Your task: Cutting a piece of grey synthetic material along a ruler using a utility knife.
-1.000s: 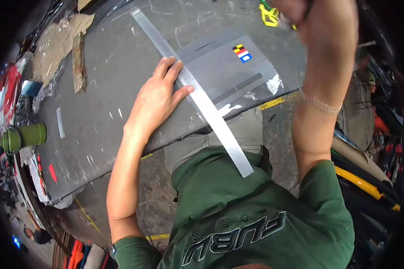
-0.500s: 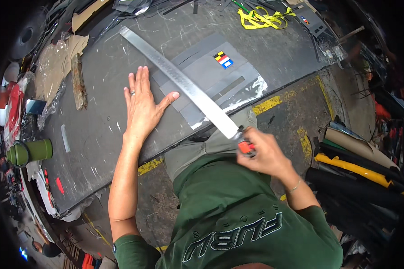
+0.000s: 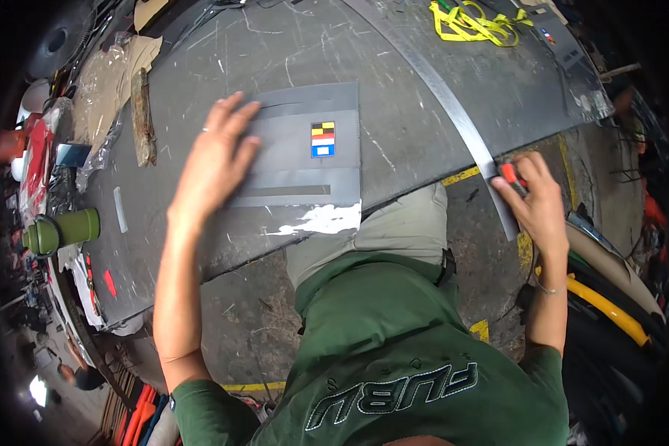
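A grey flexible sheet [image 3: 290, 160] lies on the dark table near its front edge, with a checkered yellow-black, red, white and blue label and a narrow slot. My left hand [image 3: 219, 160] is over the sheet's left part, fingers stretched and apart, holding nothing. My right hand [image 3: 535, 197] is closed on a short red-and-black tool [image 3: 514, 178] that looks like a utility knife; its blade cannot be made out. Beside those fingers, a long metal ruler [image 3: 453, 104] crosses the table's right side, its near end jutting past the front edge. Whether my fingers also grip the ruler is hard to tell.
Yellow webbing [image 3: 472, 26] is bunched at the far right, near another grey labelled piece [image 3: 561, 41]. On the left are a wooden stick [image 3: 142, 123], clear plastic wrap [image 3: 100, 111] and a green bottle [image 3: 70, 229]. Rolls of material [image 3: 609, 312] stand at the right.
The ruler has swung off the grey sheet to the right, together with my right hand and the knife. The sheet has turned square to me, and my left hand has shifted onto its left part.
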Tool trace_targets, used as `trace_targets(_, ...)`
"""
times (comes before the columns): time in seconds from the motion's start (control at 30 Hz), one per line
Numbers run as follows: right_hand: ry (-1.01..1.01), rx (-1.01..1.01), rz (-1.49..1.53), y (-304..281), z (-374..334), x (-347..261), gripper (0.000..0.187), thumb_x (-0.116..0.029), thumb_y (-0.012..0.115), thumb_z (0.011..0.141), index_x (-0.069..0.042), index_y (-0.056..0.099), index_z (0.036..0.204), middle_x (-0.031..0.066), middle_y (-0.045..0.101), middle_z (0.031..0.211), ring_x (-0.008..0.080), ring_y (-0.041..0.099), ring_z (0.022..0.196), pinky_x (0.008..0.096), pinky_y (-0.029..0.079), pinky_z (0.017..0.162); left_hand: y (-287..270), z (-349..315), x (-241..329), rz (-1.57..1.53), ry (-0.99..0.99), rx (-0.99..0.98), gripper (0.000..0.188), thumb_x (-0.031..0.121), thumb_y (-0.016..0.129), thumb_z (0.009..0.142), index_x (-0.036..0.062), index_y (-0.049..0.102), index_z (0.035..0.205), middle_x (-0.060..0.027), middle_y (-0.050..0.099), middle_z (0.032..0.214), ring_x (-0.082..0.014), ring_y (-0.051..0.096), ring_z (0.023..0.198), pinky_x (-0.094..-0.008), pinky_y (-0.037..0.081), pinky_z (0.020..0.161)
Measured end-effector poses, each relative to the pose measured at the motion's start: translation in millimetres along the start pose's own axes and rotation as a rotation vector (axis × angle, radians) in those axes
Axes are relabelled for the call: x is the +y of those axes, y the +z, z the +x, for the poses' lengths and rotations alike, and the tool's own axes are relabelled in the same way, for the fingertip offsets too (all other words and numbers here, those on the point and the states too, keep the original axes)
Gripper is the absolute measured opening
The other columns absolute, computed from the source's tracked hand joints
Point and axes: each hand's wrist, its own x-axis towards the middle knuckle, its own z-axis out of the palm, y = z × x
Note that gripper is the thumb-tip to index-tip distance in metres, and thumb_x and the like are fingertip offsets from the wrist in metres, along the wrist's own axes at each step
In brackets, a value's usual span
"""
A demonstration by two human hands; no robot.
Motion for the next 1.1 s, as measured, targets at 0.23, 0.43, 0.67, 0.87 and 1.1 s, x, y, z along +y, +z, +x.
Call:
trace_targets(0.23, 0.060, 0.105, -0.035, -37.1, 12.4, 34.1, 0.019, -0.007, 0.069, 0.097, 0.005, 0.058, 0.108, 0.0120, 0.057, 0.105, 0.0223, 0.057, 0.097, 0.0275, 0.045, 0.089, 44.4, 22.5, 14.5, 0.152, 0.046, 0.194, 0.043, 0.024, 0.064, 0.102, 0.0081, 0.060, 0.142, -0.0173, 0.053, 0.150, -0.0398, 0.049, 0.141, -0.0484, 0.041, 0.116)
trace_targets(0.43, 0.188, 0.257, 0.271, -44.5, 3.8, 68.7, 0.028, -0.017, 0.054, 0.107, -0.001, 0.062, 0.128, 0.0030, 0.061, 0.101, 0.0094, 0.054, 0.079, 0.0228, 0.042, 0.073, 40.1, 34.2, 9.0, 0.114, 0.075, 0.210, 0.036, 0.022, 0.067, 0.100, 0.0089, 0.068, 0.133, -0.0111, 0.063, 0.126, -0.0331, 0.058, 0.119, -0.0462, 0.050, 0.101)
trace_targets(0.67, -0.256, 0.417, 0.508, -91.6, 21.5, 84.6, 0.045, -0.032, 0.054, 0.103, 0.008, 0.065, 0.121, 0.0236, 0.064, 0.124, 0.0290, 0.066, 0.095, 0.0420, 0.053, 0.089, 49.7, 30.4, 7.1, 0.125, 0.112, 0.311, 0.027, 0.019, 0.074, 0.095, 0.0096, 0.074, 0.120, -0.0071, 0.067, 0.115, -0.0289, 0.062, 0.112, -0.0419, 0.052, 0.093)
trace_targets(0.87, 0.100, 0.361, 0.289, -67.4, 57.2, 28.1, 0.026, -0.016, 0.056, 0.108, 0.002, 0.069, 0.120, 0.0027, 0.068, 0.090, 0.0072, 0.057, 0.071, 0.0217, 0.042, 0.064, 43.9, 39.8, 8.6, 0.026, 0.133, 0.294, 0.021, 0.020, 0.075, 0.094, 0.0085, 0.073, 0.112, -0.0069, 0.068, 0.110, -0.0285, 0.062, 0.106, -0.0412, 0.050, 0.094)
trace_targets(1.1, 0.125, -0.467, 0.455, 24.4, 129.9, -71.6, 0.045, -0.032, 0.067, 0.102, 0.001, 0.060, 0.131, 0.0051, 0.072, 0.107, 0.0105, 0.069, 0.084, 0.0239, 0.047, 0.060, 56.3, 17.6, 25.4, 0.036, 0.098, 0.297, 0.030, 0.027, 0.077, 0.093, 0.0103, 0.073, 0.117, -0.0064, 0.065, 0.110, -0.0283, 0.060, 0.103, -0.0416, 0.048, 0.090)
